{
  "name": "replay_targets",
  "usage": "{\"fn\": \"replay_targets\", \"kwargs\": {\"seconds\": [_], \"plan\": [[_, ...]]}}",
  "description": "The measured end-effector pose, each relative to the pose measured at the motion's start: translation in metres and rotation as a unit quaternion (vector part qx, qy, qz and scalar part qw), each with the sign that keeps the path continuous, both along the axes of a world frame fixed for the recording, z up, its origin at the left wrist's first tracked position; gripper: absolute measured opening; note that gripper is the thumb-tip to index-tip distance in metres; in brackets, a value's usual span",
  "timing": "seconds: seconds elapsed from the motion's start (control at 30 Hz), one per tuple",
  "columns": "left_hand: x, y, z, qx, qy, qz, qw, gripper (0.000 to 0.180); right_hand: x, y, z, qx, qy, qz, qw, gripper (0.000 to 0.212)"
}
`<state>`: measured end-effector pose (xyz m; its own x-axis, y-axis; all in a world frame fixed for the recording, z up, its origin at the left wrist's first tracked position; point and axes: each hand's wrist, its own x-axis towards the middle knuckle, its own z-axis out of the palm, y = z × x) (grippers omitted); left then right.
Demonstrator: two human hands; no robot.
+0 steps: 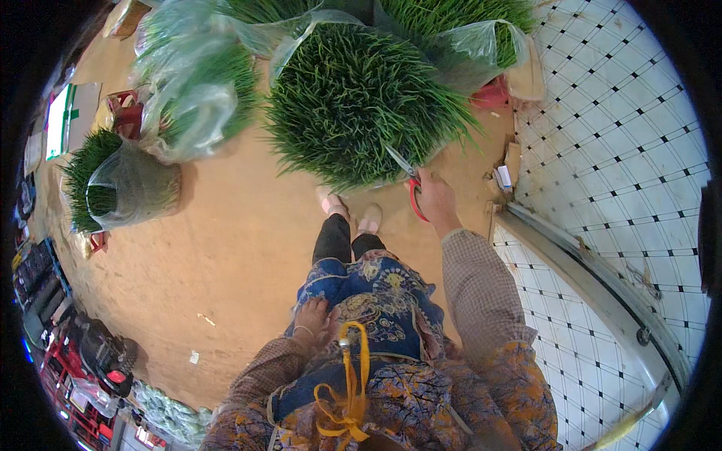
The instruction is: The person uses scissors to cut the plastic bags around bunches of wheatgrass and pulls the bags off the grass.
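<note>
My right hand (pixel 438 198) is closed around the red handles of a pair of scissors (pixel 416 201). The metal blades point up and left, parted a little, with their tips at the near right edge of a big clump of long green grass-like leaves (pixel 353 98). Clear plastic wrapping (pixel 316 21) shows around the clump's far side. My left hand (pixel 313 319) lies against the blue patterned apron (pixel 387 316) at my waist, its fingers stretched out and holding nothing.
More plastic-wrapped clumps of green leaves (pixel 199 94) stand at the far left, and a smaller bagged clump (pixel 143 184) sits nearer on the brown floor (pixel 226 255). A white tiled wall (pixel 609 120) and a metal-edged door frame (pixel 553 240) are on my right. A parked motorbike (pixel 101 353) stands at lower left.
</note>
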<state>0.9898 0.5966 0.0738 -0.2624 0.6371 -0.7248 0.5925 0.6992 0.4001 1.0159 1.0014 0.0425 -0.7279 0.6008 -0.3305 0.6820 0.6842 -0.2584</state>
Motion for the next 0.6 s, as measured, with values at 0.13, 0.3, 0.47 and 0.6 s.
{"fn": "replay_targets", "kwargs": {"seconds": [0.13,0.3,0.47,0.6], "plan": [[-0.018,0.023,0.021,-0.013,-0.025,0.026,0.999,0.039,0.024,-0.001,0.016,-0.07,-0.031,-0.065,0.995,0.03],[-0.028,0.017,0.011,-0.07,-0.043,-0.01,0.997,0.036,0.035,-0.009,0.023,0.047,0.012,-0.075,0.996,0.032],[-0.037,0.028,0.007,-0.074,-0.058,-0.037,0.995,0.036,-0.015,0.019,-0.01,0.065,0.043,-0.17,0.982,0.042],[-0.04,0.026,0.005,-0.052,-0.041,-0.035,0.997,0.036,-0.013,0.02,-0.005,-0.067,0.078,-0.239,0.965,0.035]]}}
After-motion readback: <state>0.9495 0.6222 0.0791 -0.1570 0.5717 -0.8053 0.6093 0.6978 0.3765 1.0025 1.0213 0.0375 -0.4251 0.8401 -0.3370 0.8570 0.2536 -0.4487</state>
